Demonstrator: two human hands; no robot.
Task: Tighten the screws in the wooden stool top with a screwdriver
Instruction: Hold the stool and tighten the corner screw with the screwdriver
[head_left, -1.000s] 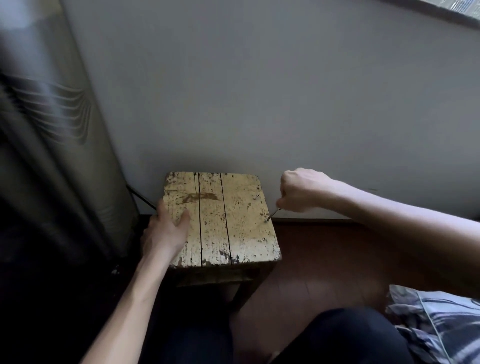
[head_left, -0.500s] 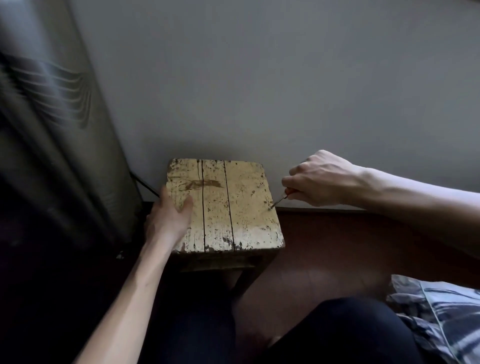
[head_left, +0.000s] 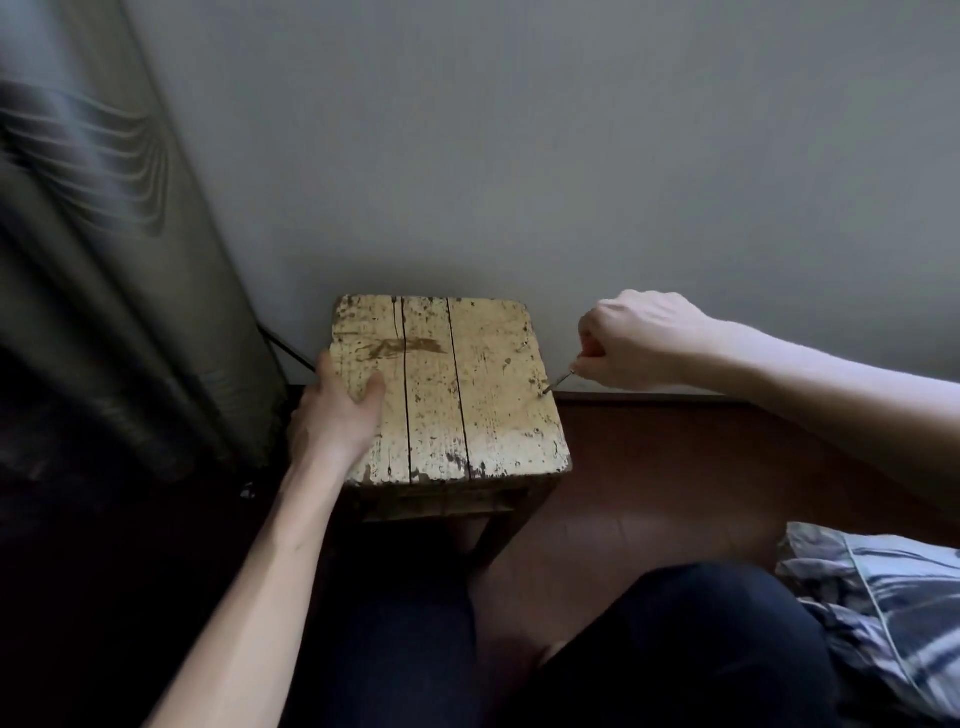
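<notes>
**One stool, one screwdriver, two hands**

We see one worn wooden stool (head_left: 467, 389) standing on the floor (head_left: 675, 467) against the wall (head_left: 571, 156). Our left hand (head_left: 337, 415) grips its edge at 9 o'clock, thumb on top. Our right hand (head_left: 634, 343), fisted round one screwdriver (head_left: 558, 382), sets the tip on the top at 3 o'clock. One striped cloth (head_left: 883, 613) lies at 5 o'clock.

The wooden stool top (head_left: 457, 395) lies flat, three planks with worn pale yellow paint and dark cracks between them. The screwdriver (head_left: 559, 381) shows only a thin tilted shaft, its tip on the top near the right edge, its handle hidden in the right hand (head_left: 631, 340).
</notes>
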